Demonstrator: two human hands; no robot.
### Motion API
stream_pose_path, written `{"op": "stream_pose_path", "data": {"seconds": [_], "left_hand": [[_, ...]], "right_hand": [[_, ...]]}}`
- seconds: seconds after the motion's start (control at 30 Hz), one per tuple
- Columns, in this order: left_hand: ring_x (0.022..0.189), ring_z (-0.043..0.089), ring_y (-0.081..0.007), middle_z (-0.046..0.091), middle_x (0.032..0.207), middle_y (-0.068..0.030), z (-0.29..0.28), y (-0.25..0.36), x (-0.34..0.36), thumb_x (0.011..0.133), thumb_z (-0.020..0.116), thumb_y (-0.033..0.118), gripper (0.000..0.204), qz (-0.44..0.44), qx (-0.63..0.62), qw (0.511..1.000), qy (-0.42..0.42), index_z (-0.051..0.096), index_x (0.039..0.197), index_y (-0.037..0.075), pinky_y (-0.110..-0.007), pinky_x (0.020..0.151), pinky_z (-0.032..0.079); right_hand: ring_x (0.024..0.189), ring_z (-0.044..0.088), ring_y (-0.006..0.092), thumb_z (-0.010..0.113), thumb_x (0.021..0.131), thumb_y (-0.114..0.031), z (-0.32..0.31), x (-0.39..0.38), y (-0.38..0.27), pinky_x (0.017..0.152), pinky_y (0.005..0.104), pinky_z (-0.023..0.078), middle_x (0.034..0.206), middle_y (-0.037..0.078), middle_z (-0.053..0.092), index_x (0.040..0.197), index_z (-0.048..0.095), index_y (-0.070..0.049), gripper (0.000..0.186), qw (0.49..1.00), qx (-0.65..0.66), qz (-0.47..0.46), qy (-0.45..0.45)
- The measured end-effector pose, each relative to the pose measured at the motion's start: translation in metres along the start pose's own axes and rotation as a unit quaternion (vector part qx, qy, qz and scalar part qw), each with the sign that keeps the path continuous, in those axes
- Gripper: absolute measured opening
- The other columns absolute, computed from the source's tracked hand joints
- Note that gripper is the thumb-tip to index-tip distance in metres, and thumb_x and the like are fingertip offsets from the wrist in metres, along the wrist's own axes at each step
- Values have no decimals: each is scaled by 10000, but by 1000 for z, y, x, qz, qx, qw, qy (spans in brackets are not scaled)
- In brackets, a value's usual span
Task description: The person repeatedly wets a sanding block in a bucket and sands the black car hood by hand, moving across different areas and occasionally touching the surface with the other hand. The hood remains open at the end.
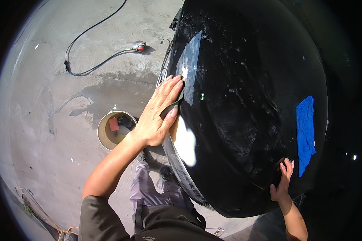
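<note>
A large, wet, glossy black panel (225, 132), curved like car bodywork, fills the middle and right. Along its left edge runs a dull grey patch (192, 60). My left hand (157, 112) presses a dark sheet of sandpaper (169, 109) against that edge, just below the patch. The sheet shows between my thumb and fingers; the rest lies hidden under the hand. Bright glare whitens the edge beneath it. My right hand (284, 180) rests on the panel at the lower right, fingers apart, holding nothing visible. Near it lies a folded blue cloth (305, 134).
By my left forearm, a bucket (101, 132) on the floor holds a reddish block (114, 124) and some liquid. Farther off lies a red-and-silver air tool (139, 46) on a dark hose (82, 74). The concrete floor (60, 148) has wet patches. Orange cord (62, 229) sits at the lower left.
</note>
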State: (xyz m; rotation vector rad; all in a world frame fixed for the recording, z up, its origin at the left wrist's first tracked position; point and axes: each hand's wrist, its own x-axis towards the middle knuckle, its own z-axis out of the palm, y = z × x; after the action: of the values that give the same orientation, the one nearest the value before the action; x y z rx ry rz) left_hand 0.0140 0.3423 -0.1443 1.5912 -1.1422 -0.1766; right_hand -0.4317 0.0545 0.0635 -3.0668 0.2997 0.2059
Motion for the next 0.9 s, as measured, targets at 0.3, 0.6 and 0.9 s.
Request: {"op": "stream_pose_path", "data": {"seconds": [0.3,0.6,0.9], "left_hand": [[1614,205,-386,282,1713,-216,0,-4,6,1107,343,347,641,36,-22,999,6,304,1648,5,-506,1312,133],[1624,188,-371,248,1732,-211,1,-10,20,1123,340,410,671,-53,6,999,-4,277,1665,21,-475,1320,143],[1637,149,-366,200,1748,-228,3,4,28,1122,390,372,678,-91,-21,995,45,235,1681,21,-443,1325,121]], "right_hand": [[1498,334,517,566,937,-466,0,0,-1,1228,753,106,1584,332,370,1554,406,38,812,1000,-10,7,-6],[1505,331,516,602,861,-374,0,2,-1,1231,752,106,1586,334,370,1557,403,34,831,1000,-4,0,2],[1493,354,517,591,900,-379,2,2,1,1228,750,125,1584,346,369,1575,371,24,816,1000,-14,-15,17]]}}
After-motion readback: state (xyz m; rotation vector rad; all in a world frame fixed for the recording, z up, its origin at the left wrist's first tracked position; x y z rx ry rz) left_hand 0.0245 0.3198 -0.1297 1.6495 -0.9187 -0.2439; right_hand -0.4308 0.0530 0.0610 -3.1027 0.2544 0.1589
